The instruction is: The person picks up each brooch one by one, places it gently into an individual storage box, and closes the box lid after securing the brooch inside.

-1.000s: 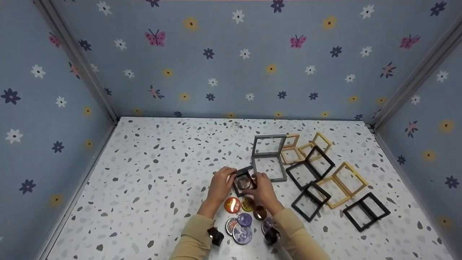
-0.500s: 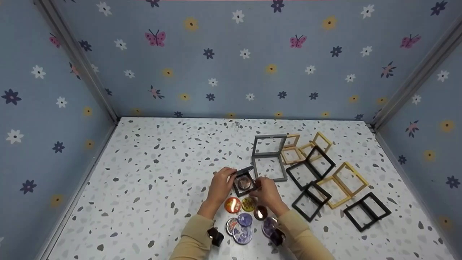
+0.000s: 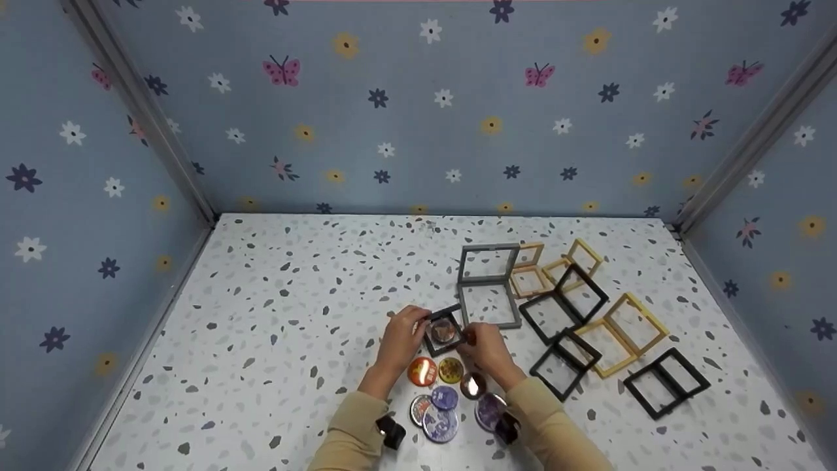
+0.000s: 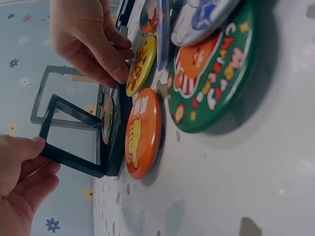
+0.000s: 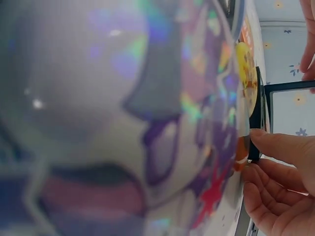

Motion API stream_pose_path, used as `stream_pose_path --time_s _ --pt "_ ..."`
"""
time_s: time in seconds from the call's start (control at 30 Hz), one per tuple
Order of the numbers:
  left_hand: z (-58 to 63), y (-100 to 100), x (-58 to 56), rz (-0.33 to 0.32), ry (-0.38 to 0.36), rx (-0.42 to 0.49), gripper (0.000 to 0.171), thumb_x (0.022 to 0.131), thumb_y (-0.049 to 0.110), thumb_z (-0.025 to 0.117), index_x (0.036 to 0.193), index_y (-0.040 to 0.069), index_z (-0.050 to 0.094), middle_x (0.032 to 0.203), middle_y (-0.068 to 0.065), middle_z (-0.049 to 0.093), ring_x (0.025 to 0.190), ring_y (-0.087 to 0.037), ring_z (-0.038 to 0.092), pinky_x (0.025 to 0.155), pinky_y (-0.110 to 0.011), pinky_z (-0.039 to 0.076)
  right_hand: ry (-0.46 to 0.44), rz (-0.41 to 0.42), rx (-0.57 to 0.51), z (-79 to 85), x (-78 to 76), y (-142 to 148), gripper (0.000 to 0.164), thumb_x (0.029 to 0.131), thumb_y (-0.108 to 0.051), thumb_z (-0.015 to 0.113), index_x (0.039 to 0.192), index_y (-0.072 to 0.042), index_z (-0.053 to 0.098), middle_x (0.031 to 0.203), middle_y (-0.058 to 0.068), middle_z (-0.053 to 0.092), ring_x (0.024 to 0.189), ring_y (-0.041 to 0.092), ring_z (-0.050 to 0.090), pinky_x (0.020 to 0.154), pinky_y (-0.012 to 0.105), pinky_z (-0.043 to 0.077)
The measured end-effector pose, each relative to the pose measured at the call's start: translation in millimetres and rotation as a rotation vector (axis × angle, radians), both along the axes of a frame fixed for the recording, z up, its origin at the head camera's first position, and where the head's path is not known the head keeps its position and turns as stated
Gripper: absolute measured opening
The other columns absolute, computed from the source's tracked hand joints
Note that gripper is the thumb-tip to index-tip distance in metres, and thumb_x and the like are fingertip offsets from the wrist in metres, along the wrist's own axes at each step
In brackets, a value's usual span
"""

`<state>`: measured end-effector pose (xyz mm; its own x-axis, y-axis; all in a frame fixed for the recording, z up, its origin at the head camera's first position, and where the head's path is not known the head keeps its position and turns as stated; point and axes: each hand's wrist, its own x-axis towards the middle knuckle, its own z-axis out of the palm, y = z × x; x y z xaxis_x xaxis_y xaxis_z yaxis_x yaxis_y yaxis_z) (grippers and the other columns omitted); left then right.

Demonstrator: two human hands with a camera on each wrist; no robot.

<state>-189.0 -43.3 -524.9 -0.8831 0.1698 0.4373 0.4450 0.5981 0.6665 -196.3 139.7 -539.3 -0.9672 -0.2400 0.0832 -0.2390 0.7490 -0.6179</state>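
Right hand (image 3: 487, 350) has slid back slightly, gripping the black frame (image 3: 434, 351) — left hand (image 3: 399, 337) pinching its lid (image 3: 446, 311) — best kept steady so the badge (image 3: 443, 331) between both hands stays put.

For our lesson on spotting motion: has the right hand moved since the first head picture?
Yes: against the grey frame, the right hand has shifted slightly rightward and down the head picture.

Badges (image 3: 423, 371) lie before one frame (image 3: 444, 312), more frames (image 3: 484, 282) to its right.
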Motion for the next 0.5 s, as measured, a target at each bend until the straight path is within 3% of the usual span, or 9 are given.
stream_pose_path --time_s 0.5 --pt "3.6 0.2 3.5 -0.054 -0.035 -0.082 0.011 0.082 0.002 0.062 0.092 0.002 0.064 0.089 -0.005 0.059 0.081 -0.018 0.058 0.069 -0.031 0.048 -0.033 -0.017 0.003 2.1 -2.6 -0.1 0.012 0.072 -0.004 0.071 0.079 0.0 0.062 0.065 0.004 0.057 0.058 0.014 0.05 0.053 0.03 0.043"
